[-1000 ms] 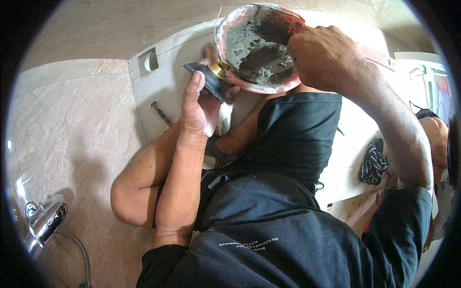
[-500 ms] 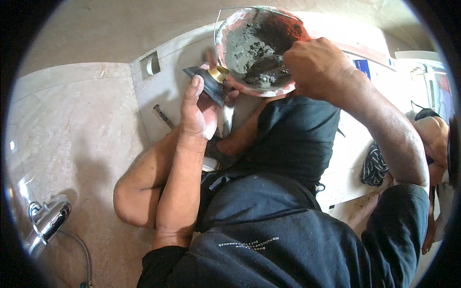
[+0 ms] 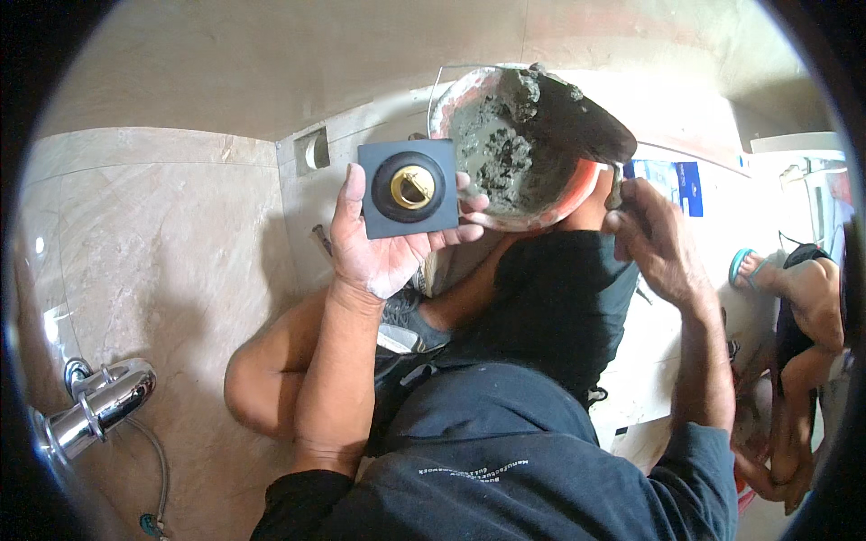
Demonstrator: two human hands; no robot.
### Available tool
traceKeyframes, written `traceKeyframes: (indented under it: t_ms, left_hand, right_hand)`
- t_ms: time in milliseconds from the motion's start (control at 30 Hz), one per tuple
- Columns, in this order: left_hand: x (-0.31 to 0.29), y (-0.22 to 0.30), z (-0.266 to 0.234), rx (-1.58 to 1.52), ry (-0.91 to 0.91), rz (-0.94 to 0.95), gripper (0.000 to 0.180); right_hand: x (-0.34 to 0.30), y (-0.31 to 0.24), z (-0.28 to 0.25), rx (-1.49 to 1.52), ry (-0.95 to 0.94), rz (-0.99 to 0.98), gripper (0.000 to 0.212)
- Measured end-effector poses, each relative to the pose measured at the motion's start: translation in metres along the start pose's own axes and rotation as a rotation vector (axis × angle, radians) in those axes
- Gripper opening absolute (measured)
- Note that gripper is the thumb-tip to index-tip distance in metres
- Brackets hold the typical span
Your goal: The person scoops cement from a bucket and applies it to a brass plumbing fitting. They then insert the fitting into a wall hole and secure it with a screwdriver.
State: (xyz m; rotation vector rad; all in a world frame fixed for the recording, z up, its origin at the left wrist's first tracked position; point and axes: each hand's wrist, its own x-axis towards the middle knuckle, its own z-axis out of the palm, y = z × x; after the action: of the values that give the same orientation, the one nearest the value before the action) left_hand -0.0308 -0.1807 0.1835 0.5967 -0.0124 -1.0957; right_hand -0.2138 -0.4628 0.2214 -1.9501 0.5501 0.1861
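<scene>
My left hand (image 3: 383,257) is curled palm-up around a square dark grey floor drain (image 3: 383,191), gripping it by the edges. The drain's underside faces up, with a round black collar and a brass-coloured core in the middle. In my right hand (image 3: 663,242) is the handle of a trowel (image 3: 595,124), its dark blade tilted over the far right of the bucket. Wet clumps of mortar cling along the blade's far edge. The bucket (image 3: 532,221), with an orange inside and a mortar-smeared rim, stands beyond my knees. Grey wet mortar (image 3: 505,158) lies inside it.
A chrome tap (image 3: 113,397) with a hose (image 3: 161,460) juts from the left wall. Near the far left corner is a square wall cutout (image 3: 313,151). A blue-and-white package (image 3: 681,187) lies right of the bucket. Another person's leg (image 3: 794,293) shows at the right edge.
The floor drain has turned from tilted sideways to facing up. My right hand has drawn back toward the right, lifting the trowel blade out of the mortar.
</scene>
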Motion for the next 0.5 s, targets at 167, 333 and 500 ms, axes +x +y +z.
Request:
traceKeyframes:
  t_ms: [167, 333, 500]
  left_hand:
    - [0.022, -0.002, 0.014, -0.12, -0.004, -0.112, 0.093]
    - [0.034, -0.001, 0.03, -0.055, -0.021, -0.111, 0.088]
    - [0.036, 0.001, 0.037, -0.001, 0.021, -0.166, 0.085]
  right_hand:
    - [0.002, 0.028, 0.012, 0.099, 0.153, -0.21, 0.022]
    - [0.002, 0.038, 0.017, -0.051, 0.255, -0.363, 0.016]
    - [0.005, 0.047, 0.018, -0.078, 0.286, -0.401, 0.012]
